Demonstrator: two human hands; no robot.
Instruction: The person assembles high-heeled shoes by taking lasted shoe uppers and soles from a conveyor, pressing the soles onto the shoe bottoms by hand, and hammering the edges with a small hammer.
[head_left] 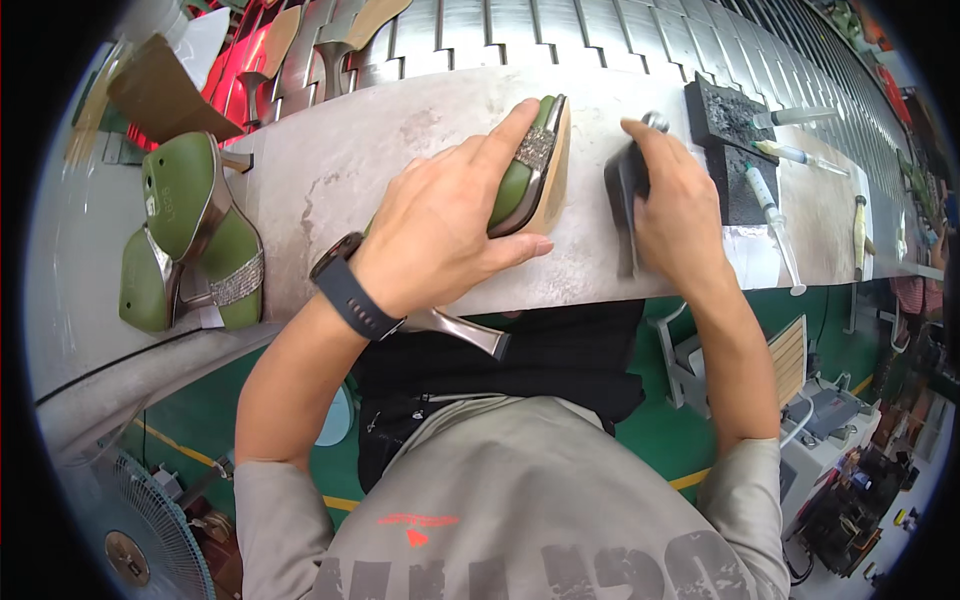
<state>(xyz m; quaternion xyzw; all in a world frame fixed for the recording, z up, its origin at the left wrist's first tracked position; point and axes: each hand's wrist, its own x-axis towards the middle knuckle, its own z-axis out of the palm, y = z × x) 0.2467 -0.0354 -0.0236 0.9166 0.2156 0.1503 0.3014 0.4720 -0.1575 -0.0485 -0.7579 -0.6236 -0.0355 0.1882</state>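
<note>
Nearest, wearing grey shirt (500,480). Central over the bench (320,170), holding green shoe (512,193) in left hand (440,220), thumb and fingers spread; probably light, stiff-soled, best held by the sole (553,195), sparing the sparkly band (536,148). Further right, holding dark tool (623,190) in right hand (680,215), fingers curled.

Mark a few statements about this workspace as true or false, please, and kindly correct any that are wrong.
1. The left hand holds a green shoe. True.
2. The right hand is empty. False: it holds a dark object.
3. Three syringes lie to the right of the right hand. True.
4. The other green shoes lie beyond the syringes on the right. False: they are to the left of the left hand.
5. A dark wristwatch is on the left wrist. True.
</note>
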